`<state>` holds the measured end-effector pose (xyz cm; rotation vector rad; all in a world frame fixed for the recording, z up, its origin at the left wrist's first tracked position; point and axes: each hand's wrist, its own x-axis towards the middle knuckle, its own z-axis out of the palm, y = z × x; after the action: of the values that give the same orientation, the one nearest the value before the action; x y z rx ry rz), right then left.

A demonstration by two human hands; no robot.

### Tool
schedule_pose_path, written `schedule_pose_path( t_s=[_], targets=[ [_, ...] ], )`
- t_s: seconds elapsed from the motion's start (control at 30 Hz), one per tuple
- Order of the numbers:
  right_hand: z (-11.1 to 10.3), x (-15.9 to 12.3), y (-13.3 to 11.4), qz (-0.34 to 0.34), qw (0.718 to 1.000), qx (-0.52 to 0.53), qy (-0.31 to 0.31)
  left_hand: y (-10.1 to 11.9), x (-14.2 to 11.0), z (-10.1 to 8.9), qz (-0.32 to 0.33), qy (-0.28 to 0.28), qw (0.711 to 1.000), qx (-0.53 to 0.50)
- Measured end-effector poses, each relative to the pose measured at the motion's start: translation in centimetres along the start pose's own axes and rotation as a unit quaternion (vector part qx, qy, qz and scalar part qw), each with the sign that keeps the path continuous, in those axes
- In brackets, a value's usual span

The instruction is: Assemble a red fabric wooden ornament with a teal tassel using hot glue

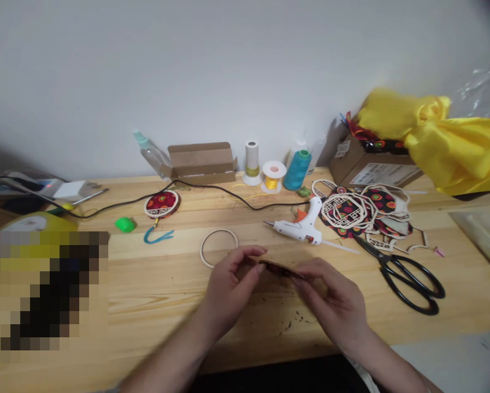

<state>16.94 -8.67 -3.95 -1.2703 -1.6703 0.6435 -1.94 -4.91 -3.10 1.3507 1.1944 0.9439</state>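
Between my two hands is a thin, dark-patterned fabric piece [283, 268] with a pale edge, seen nearly edge-on. My left hand [238, 281] pinches its left end between thumb and fingers. On the other end, my right hand [330, 295] is closed in a pinch. Just beyond my left hand lies a round wooden hoop [202, 252], flat on the table and partly covered by the hand. A white glue gun [300, 228] rests on its side past my right hand. Dark scraps [296, 317] are scattered on the wood below the held piece.
Black scissors [408, 278] lie at right, beside a pile of wooden frames and patterned fabric [347, 210]. A finished-looking round ornament [161, 204] with a blue tassel lies at left. Thread spools [297, 170] and a cardboard box [201, 164] stand along the wall. A black cord [212, 189] crosses the table.
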Motion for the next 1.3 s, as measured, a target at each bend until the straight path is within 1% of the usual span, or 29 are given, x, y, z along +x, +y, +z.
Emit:
schedule_pose_path(
  t_s=[0.03, 0.1, 0.17, 0.23, 0.33, 0.5, 0.57, 0.6, 0.67, 0.7, 0.73, 0.77, 0.83, 0.9, 0.93, 0.97, 1.0, 1.03, 1.1, 1.13, 1.2, 1.23, 1.3],
  targets=[
    [-0.3, 0.1, -0.1, -0.058, 0.998, -0.031, 0.016, 0.1, 0.0, 0.0, 0.002, 0.005, 1.0, -0.012],
    [-0.7, 0.2, -0.2, -0.165, 0.982, -0.087, 0.035, 0.3, 0.0, 0.0, -0.013, 0.001, 0.999, -0.05],
    [-0.9, 0.1, -0.2, -0.229, 0.963, -0.132, 0.043, 0.5, 0.1, 0.0, -0.035, -0.006, 0.996, -0.083],
    [-0.8, 0.0, -0.2, -0.255, 0.953, -0.157, 0.045, 0.6, 0.1, 0.1, -0.051, -0.006, 0.994, -0.101],
    [-0.6, -0.3, -0.2, -0.264, 0.949, -0.167, 0.048, 0.5, 0.2, 0.2, -0.058, 0.002, 0.992, -0.114],
    [-0.5, -0.3, -0.4, -0.252, 0.954, -0.154, 0.052, 0.3, 0.2, 0.0, -0.055, -0.008, 0.997, -0.061],
    [-0.5, -0.2, -0.5, -0.221, 0.965, -0.128, 0.055, 0.4, 0.2, -0.1, -0.036, -0.004, 0.999, -0.026],
    [-0.5, -0.2, -0.6, -0.192, 0.973, -0.108, 0.064, 0.4, 0.2, -0.2, -0.017, 0.001, 1.0, -0.009],
    [-0.3, 0.0, -0.7, -0.1, 0.99, -0.056, 0.086, 0.5, 0.2, -0.3, 0.031, 0.008, 0.999, 0.014],
    [-0.3, 0.1, -0.7, -0.042, 0.995, -0.022, 0.091, 0.6, 0.2, -0.4, 0.045, 0.008, 0.999, 0.015],
    [-0.2, 0.2, -0.7, 0.021, 0.996, 0.02, 0.089, 0.6, 0.2, -0.4, 0.047, 0.001, 0.999, 0.009],
    [-0.1, 0.4, -0.7, 0.083, 0.991, 0.067, 0.08, 0.6, 0.2, -0.3, 0.034, -0.01, 0.999, -0.005],
    [0.2, 0.7, -0.5, 0.187, 0.968, 0.162, 0.045, 0.6, 0.2, -0.1, -0.015, -0.031, 0.999, -0.038],
    [0.3, 0.8, -0.4, 0.245, 0.944, 0.221, 0.022, 0.6, 0.2, 0.0, -0.054, -0.036, 0.996, -0.056],
    [0.4, 0.8, -0.3, 0.254, 0.94, 0.226, 0.019, 0.5, 0.2, 0.1, -0.062, -0.031, 0.996, -0.057],
    [0.4, 0.8, -0.3, 0.248, 0.944, 0.215, 0.022, 0.5, 0.2, 0.1, -0.065, -0.023, 0.996, -0.052],
    [0.3, 0.8, -0.3, 0.226, 0.955, 0.188, 0.031, 0.5, 0.2, 0.1, -0.064, -0.014, 0.997, -0.043],
    [0.2, 0.7, -0.3, 0.188, 0.97, 0.146, 0.044, 0.4, 0.3, 0.1, -0.062, -0.002, 0.998, -0.03],
    [0.1, 0.5, -0.2, 0.07, 0.995, 0.038, 0.062, 0.3, 0.3, -0.1, -0.053, 0.028, 0.998, -0.001],
    [0.1, 0.4, -0.1, 0.004, 0.998, -0.018, 0.064, 0.3, 0.4, -0.1, -0.048, 0.042, 0.998, 0.012],
    [0.2, 0.1, 0.3, -0.105, 0.987, -0.108, 0.055, 0.1, 0.4, -0.2, -0.041, 0.055, 0.997, 0.028],
    [0.3, 0.0, 0.6, -0.14, 0.979, -0.139, 0.052, -0.1, 0.3, -0.3, -0.039, 0.055, 0.997, 0.033],
    [0.7, -0.2, 1.1, -0.177, 0.967, -0.177, 0.051, -0.4, 0.3, -0.3, -0.032, 0.051, 0.997, 0.051]
  ],
)
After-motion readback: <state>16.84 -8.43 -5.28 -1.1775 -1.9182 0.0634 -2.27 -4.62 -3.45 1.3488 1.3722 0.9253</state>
